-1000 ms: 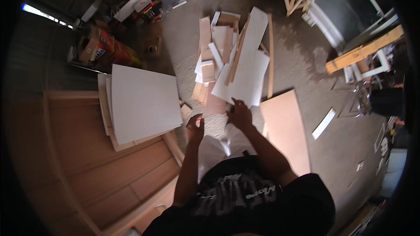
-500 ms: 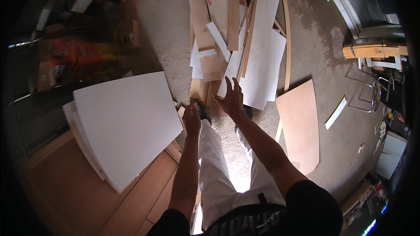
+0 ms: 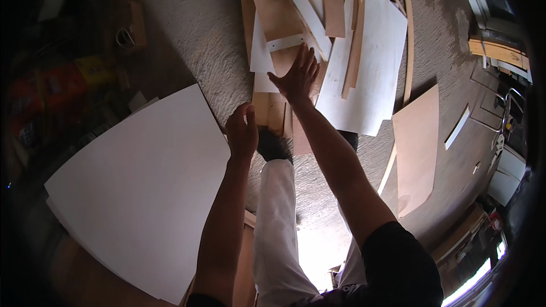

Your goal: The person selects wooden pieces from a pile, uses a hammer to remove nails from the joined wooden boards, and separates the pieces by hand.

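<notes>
White-trousered legs point(image 3: 276, 227) nearest, dark shoe point(image 3: 274, 146) at the pile's near end. Left hand point(image 3: 242, 128) loosely curled, just beside the right edge of a large white panel point(image 3: 142, 187); can't tell if it grips anything. Right hand point(image 3: 298, 78) open, fingers spread over the near part of a scrap-board pile point(image 3: 273, 5) on the floor point(image 3: 193, 34); contact unclear. Pile: brown boards, narrow white strip point(image 3: 307, 17) lying slanted, wide white board point(image 3: 361, 94) on its right. Farther right: tan sheet point(image 3: 418, 153), then metal-framed chair point(image 3: 508, 111).
</notes>
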`<control>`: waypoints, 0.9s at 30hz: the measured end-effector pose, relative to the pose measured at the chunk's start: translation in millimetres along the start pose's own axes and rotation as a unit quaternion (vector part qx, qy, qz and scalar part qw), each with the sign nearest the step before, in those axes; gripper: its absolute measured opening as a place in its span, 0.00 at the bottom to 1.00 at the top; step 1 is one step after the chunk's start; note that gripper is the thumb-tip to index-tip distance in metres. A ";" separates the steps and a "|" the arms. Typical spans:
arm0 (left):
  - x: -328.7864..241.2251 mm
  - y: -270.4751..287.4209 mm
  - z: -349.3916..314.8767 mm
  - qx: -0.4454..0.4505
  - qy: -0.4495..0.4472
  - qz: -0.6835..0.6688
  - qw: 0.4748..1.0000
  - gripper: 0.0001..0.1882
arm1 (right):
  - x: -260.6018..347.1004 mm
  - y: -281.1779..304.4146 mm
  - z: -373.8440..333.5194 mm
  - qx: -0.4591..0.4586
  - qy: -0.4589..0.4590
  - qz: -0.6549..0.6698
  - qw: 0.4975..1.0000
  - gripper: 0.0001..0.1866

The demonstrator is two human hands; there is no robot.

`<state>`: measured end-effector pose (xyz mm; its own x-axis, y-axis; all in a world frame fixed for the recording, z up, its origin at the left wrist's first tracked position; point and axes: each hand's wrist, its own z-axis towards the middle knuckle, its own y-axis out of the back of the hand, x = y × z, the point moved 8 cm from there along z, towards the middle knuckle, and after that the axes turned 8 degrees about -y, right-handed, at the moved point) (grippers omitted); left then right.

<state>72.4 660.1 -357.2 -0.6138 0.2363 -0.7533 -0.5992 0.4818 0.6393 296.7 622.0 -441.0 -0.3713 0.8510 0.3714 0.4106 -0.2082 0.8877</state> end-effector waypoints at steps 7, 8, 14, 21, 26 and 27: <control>24.7 1.3 -16.4 0.056 0.069 -0.074 0.993 0.22 | -5.9 -10.8 -0.5 -0.034 -0.019 -0.022 0.999 0.68; 24.9 0.3 -18.8 0.066 0.078 -0.084 0.991 0.23 | -8.4 -8.4 -2.0 -0.038 -0.023 -0.024 0.999 0.68; 19.6 9.5 -22.0 0.099 0.066 -0.050 0.992 0.25 | 0.5 25.1 -12.6 -0.046 0.016 -0.016 0.999 0.63; -51.6 43.4 1.7 0.124 0.016 -0.028 0.992 0.16 | -8.0 95.8 -69.5 -0.011 0.060 0.043 0.997 0.60; -94.5 95.7 7.4 0.126 -0.071 0.016 0.989 0.29 | -23.6 187.5 -145.1 0.035 0.135 0.023 0.990 0.56; -114.5 107.6 5.7 0.121 -0.138 0.061 0.981 0.36 | -27.0 211.9 -160.5 0.054 0.133 0.015 0.990 0.55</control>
<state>81.2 689.7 -203.1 -0.4903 0.5080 -0.7082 -0.3706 0.6138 0.6970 260.1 477.5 -219.3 -0.5580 0.6847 0.4688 0.5058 -0.1672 0.8463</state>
